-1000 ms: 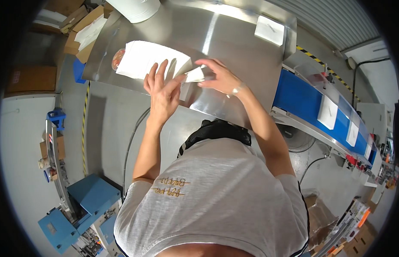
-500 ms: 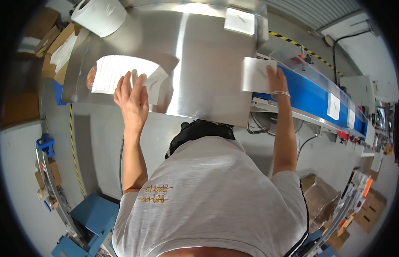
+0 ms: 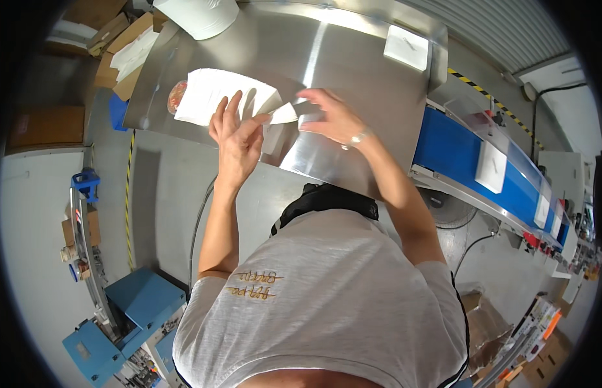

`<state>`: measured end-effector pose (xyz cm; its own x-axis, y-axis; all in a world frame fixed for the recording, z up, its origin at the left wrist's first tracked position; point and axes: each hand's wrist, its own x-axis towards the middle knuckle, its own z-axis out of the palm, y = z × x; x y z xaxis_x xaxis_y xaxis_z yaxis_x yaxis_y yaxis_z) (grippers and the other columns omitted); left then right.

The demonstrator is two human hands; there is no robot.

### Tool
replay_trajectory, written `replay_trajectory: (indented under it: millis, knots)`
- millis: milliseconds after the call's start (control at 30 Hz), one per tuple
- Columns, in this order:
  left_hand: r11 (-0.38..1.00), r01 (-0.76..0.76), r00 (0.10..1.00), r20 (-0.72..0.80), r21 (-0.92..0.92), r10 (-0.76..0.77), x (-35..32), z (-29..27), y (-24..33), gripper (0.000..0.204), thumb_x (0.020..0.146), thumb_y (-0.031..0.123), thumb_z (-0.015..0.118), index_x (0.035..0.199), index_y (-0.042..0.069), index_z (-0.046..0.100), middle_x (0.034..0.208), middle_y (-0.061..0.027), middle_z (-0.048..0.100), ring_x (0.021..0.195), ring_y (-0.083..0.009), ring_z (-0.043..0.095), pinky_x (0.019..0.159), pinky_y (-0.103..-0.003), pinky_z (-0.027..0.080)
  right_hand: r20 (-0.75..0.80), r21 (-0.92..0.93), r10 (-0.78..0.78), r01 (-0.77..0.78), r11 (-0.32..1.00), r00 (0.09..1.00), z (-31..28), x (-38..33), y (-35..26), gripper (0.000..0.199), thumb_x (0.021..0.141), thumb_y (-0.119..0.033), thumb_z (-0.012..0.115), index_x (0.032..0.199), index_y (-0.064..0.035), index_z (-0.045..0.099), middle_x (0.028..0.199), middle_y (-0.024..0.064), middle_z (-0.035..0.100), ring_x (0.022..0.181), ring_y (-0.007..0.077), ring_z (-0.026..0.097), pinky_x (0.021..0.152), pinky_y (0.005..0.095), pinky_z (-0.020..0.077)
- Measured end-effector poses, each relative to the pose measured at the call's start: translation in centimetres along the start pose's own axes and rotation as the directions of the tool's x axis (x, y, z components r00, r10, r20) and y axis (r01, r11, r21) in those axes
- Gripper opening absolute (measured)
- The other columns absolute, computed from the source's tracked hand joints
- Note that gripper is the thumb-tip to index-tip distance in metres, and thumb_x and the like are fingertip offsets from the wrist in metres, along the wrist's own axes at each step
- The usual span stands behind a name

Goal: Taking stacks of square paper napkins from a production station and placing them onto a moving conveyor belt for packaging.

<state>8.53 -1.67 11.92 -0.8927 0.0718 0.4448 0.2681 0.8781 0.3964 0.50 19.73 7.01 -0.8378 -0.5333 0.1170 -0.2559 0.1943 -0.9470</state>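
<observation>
A stack of white paper sheets (image 3: 210, 94) lies on the steel table (image 3: 352, 58), over a reddish round item (image 3: 176, 97) at its left edge. My left hand (image 3: 235, 139) rests at the stack's near edge with fingers spread, its fingertips on a small white sheet (image 3: 283, 114). My right hand (image 3: 330, 116) pinches the other side of that same small sheet, just right of the stack. Both hands meet over the table's middle front.
A white packet (image 3: 406, 46) lies at the table's far right. A large paper roll (image 3: 197, 14) stands at the back. A blue conveyor belt (image 3: 456, 155) with white packets (image 3: 492, 166) runs to the right. Cardboard boxes (image 3: 123, 52) sit at the left; blue machinery (image 3: 120, 323) below left.
My right hand has come back from the conveyor on the right to the middle of the table and now meets my left hand at a small white sheet.
</observation>
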Motion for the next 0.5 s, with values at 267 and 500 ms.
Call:
replay_trajectory:
  millis: [267,500]
  knots:
    - [0.993,0.025,1.000,-0.002,0.118,-0.025,0.1,-0.3,-0.7,0.030,0.075,0.007,0.066,0.104,0.014,0.068,0.140,-0.0186,0.038,0.130,-0.0401,0.029,0.105,-0.050,0.020,-0.103,0.436,0.224,-0.158,0.886,0.969,-0.4,-1.0,3.2,0.039,0.091,-0.027,0.060,0.118,0.0001,0.050,0.103,0.0066,0.061,0.093,0.0116,0.055,0.083,0.0264,0.0452]
    - [0.988,0.034,0.999,-0.012,0.149,-0.033,0.0,0.1,-3.0,0.041,0.081,0.008,0.061,0.122,0.014,0.058,0.138,-0.0176,0.040,0.127,-0.0383,0.035,0.103,-0.049,0.026,-0.654,0.137,0.533,-0.609,0.781,0.536,-12.8,-11.6,6.7,0.047,0.087,-0.044,0.058,0.100,0.0015,0.060,0.085,0.0131,0.064,0.080,0.0188,0.058,0.074,0.0354,0.0461]
